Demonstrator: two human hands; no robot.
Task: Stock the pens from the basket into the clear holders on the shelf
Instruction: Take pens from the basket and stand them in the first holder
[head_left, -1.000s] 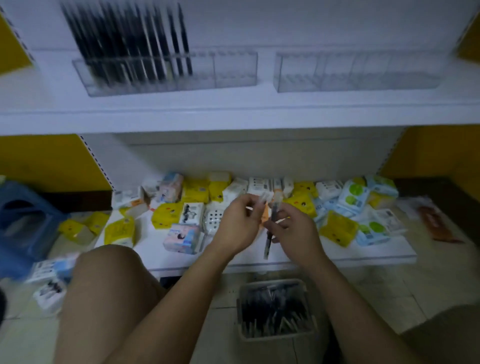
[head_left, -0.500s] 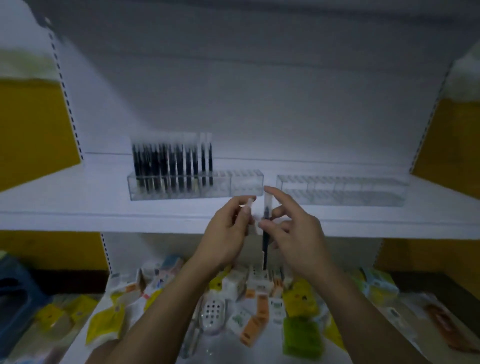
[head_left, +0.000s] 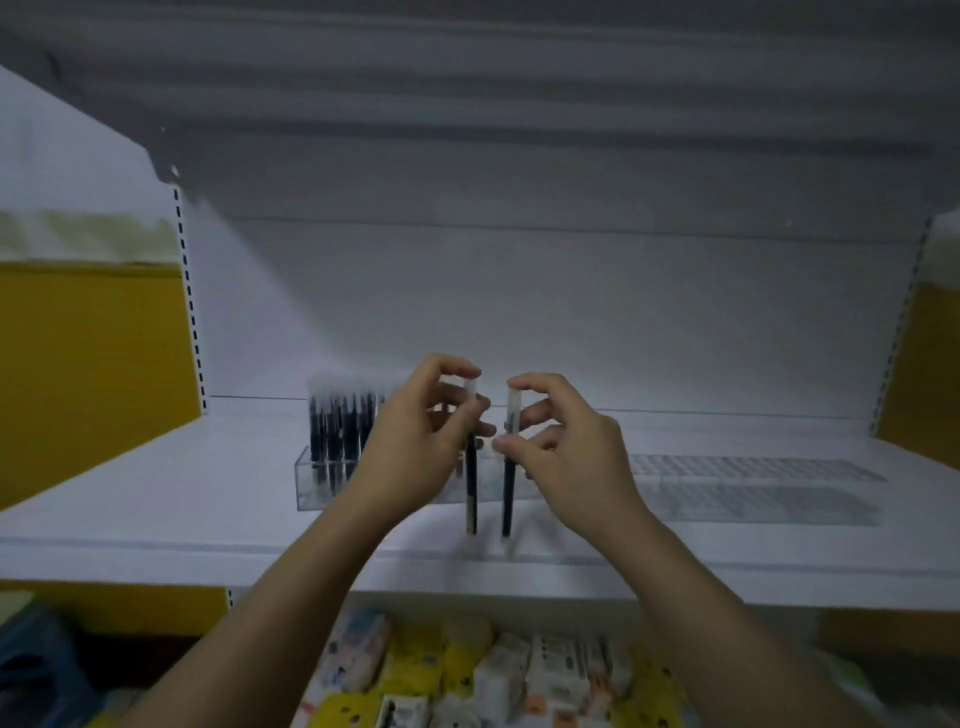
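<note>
My left hand (head_left: 415, 447) pinches a black pen with a white cap (head_left: 471, 483), held upright in front of the left clear holder (head_left: 311, 483). My right hand (head_left: 566, 457) pinches a second black pen (head_left: 507, 488) the same way, just to the right of the first. Both pens hang above the front of the white shelf (head_left: 156, 519). Several black pens (head_left: 340, 431) stand in the left end of that holder. A second clear holder (head_left: 753, 488) on the right holds nothing. The basket is out of view.
Yellow and white packets (head_left: 467, 675) lie on the lower shelf below my arms. Yellow side panels (head_left: 88, 374) flank the shelf bay. A blue object (head_left: 31, 670) sits at the lower left.
My hands rose from the basket to the shelf and the view tilted up. The pens held together half a second ago are now apart, one in each hand.
</note>
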